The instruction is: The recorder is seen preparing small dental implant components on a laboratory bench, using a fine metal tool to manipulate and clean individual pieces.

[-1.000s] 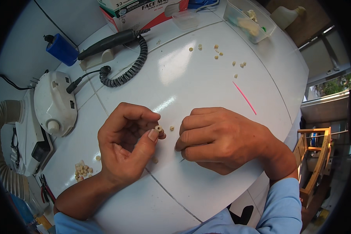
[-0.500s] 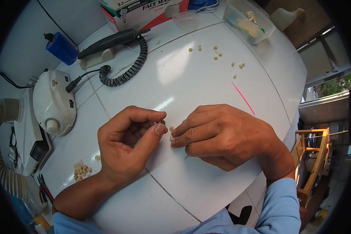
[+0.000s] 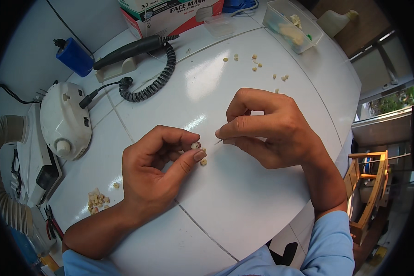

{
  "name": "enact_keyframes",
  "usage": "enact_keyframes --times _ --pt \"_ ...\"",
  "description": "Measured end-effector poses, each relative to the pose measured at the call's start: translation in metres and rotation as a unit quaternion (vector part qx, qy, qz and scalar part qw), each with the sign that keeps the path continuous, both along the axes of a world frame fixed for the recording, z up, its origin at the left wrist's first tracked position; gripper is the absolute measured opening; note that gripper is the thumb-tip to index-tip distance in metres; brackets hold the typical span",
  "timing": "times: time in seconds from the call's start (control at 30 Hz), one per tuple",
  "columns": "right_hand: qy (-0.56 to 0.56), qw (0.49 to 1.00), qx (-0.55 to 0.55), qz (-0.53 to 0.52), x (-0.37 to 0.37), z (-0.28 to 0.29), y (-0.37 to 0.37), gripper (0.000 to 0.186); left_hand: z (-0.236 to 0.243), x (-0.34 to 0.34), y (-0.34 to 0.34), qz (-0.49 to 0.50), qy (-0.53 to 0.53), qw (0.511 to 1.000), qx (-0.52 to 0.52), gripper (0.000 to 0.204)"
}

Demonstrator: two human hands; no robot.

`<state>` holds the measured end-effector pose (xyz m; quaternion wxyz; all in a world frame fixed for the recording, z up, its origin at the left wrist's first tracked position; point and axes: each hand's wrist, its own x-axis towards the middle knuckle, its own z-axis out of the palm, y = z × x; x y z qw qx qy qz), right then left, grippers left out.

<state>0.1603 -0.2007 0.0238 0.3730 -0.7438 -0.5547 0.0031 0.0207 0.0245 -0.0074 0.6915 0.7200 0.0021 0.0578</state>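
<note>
My left hand [image 3: 156, 170] is pinching a small cream bead-like piece [image 3: 195, 145] between thumb and forefinger, over the middle of the white table [image 3: 244, 216]. To the right, my right hand [image 3: 276, 131] is raised with its fingertips closed on a thin needle-like tool [image 3: 218, 142]. The tool's fine tip points down and left toward the held piece, apart from it. Another small cream piece [image 3: 204, 162] lies on the table beside my left thumb. Part of a further one shows just behind the thumb tip.
A pile of cream pieces [image 3: 96, 200] lies beside my left forearm. Several more [image 3: 255, 69] are scattered farther back. A black rotary handpiece [image 3: 129, 51] rests on a stand, its coiled cord leading to a white control box [image 3: 64, 120]. A clear plastic tub [image 3: 292, 27] stands back right.
My right hand has risen and moved away from the pieces on the table, covering the pink stick. My left hand has shifted slightly right, and the piece in it now shows.
</note>
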Motion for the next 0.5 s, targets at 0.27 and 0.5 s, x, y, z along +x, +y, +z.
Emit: enact_keyframes --times 0.27,0.5 --pt "0.003 1.0 0.027 -0.011 -0.008 -0.002 0.004 0.018 0.0 -0.001 0.001 -0.031 0.036 0.999 0.022 0.019" --pt "-0.013 0.999 0.03 0.002 -0.013 0.002 0.004 0.017 -0.004 -0.001 -0.003 0.004 0.024 1.0 -0.009 0.018"
